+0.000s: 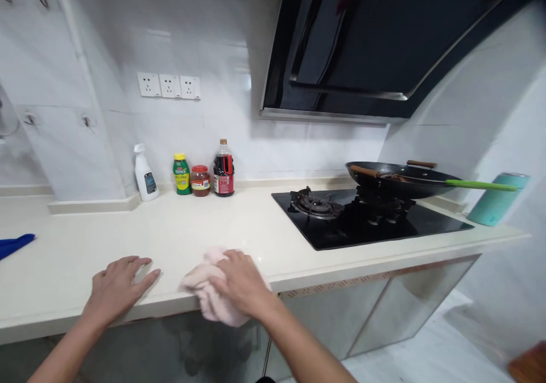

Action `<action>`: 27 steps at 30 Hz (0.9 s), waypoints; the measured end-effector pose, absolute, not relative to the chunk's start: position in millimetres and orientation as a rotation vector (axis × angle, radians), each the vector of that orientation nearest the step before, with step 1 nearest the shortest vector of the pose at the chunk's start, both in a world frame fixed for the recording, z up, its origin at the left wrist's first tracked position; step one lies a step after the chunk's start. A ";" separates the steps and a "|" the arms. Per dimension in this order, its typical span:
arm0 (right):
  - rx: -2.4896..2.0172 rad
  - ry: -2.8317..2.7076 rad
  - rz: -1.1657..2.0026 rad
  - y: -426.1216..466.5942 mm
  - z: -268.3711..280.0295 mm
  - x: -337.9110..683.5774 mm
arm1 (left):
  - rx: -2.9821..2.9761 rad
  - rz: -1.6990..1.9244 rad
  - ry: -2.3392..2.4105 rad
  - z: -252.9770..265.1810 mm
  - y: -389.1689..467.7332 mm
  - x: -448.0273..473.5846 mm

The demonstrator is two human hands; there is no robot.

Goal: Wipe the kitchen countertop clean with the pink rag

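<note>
The right hand [242, 280], fingers curled over a bunched pink cloth [207, 287], holds it at the front edge of the counter [170, 229], part of it drooping past the edge. The left hand [117, 286], empty with fingers loosely spread, is beside it to the left; whether it touches the counter I cannot tell. For an even wipe, flatten the folds under the palm, press steadily, and overlap strokes, stopping short of the gas hob [354, 226] ahead and right.
</note>
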State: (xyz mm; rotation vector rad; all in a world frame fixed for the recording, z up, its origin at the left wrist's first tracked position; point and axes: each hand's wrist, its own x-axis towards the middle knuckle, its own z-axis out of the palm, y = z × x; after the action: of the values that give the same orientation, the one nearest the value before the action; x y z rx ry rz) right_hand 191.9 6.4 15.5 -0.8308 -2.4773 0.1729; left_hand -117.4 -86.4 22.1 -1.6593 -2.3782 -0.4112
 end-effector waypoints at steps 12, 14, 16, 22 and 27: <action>-1.612 -2.213 -0.345 73.2 -17.9 367.6 | -1.659 -0.486 -2.366 22.8 -93.8 -104.2; -1.503 -2.270 -0.331 70.7 -27.2 361.3 | -1.655 -0.510 -2.352 21.7 -95.2 -103.6; -1.424 -2.341 -0.292 76.1 -31.0 355.3 | -1.659 -0.534 -2.326 21.0 -96.2 -103.0; -1.523 -2.502 -0.168 151.4 -18.0 327.5 | -1.672 -0.633 -2.214 15.9 -99.6 -104.7; -1.758 -2.378 -0.230 244.0 -3.3 268.6 | -1.702 -0.739 -1.982 1.4 -99.6 -112.9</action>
State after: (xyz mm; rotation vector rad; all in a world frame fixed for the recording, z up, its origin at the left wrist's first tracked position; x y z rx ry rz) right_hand 268.6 244.0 -3.3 -1.7577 -2.3776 -0.2297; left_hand -112.9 -99.6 1.4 -1.7018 -1.9820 -0.7386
